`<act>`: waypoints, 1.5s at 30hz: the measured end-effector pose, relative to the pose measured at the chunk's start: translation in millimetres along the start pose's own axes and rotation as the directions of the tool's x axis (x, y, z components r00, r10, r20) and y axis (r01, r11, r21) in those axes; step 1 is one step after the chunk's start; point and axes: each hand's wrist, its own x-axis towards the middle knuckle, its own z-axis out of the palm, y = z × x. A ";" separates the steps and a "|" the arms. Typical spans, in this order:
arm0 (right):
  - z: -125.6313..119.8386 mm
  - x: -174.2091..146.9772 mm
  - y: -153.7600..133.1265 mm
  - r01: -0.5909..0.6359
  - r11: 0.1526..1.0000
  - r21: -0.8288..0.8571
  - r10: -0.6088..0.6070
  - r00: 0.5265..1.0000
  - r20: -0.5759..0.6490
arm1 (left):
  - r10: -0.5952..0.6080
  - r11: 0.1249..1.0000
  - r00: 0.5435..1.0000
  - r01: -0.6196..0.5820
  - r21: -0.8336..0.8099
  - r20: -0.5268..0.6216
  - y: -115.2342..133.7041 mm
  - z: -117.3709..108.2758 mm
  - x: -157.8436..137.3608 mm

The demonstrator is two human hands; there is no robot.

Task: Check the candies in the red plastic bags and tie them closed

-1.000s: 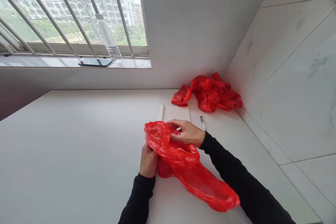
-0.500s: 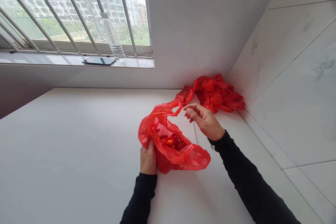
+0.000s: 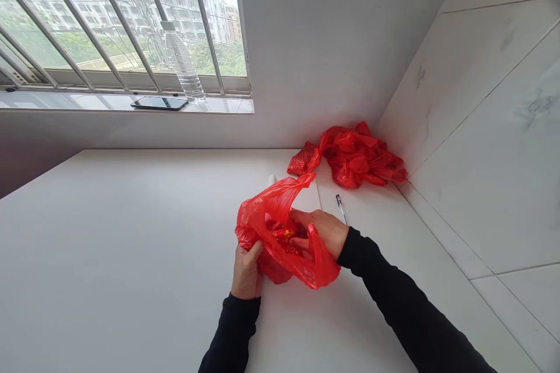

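A thin red plastic bag (image 3: 271, 204) is held up over the white table with its mouth gaping. My left hand (image 3: 247, 271) grips the bag's left side, thumb folded over the plastic. Inside lie shiny red items with gold print (image 3: 284, 234), which look like small packets; their lower part is hidden. My right hand (image 3: 321, 230) reaches into the mouth from the right, its thumb and fingers apart around the printed items. Whether the fingertips touch them I cannot tell.
A heap of crumpled red plastic bags (image 3: 361, 157) lies in the back right corner, with a small knotted red bag (image 3: 304, 160) beside it. A pen (image 3: 341, 208) rests on the table (image 3: 153, 233). On the windowsill are a phone (image 3: 160, 104) and a clear bottle (image 3: 186, 70).
My right hand has moved down and left from beside the bag's handle into its mouth. The bag's upper handle has shifted, and the pen now shows.
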 end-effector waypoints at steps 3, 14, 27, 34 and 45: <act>-0.2 4.3 -3.7 0.026 1.000 0.011 -0.025 0.999 -0.033 | 0.009 1.000 0.999 -0.010 0.023 0.031 0.4 2.8 -2.8; -10.4 6.0 16.4 0.078 0.992 0.099 -0.055 0.975 -0.215 | 0.027 1.000 0.999 -0.027 0.003 0.019 -1.0 -1.2 4.4; -12.2 13.6 12.4 0.002 0.924 0.383 0.076 0.979 -0.190 | -0.070 0.991 0.998 0.070 -0.114 0.004 4.0 -7.2 5.8; -7.8 9.8 2.6 0.209 0.965 0.156 -0.173 0.960 -0.220 | -0.032 0.993 0.999 0.032 -0.115 0.005 -0.8 -6.4 7.4; 2.4 7.5 -2.6 0.381 0.893 0.239 -0.400 0.916 0.036 | -0.018 0.994 1.000 0.019 -0.107 0.010 -0.7 -1.2 7.3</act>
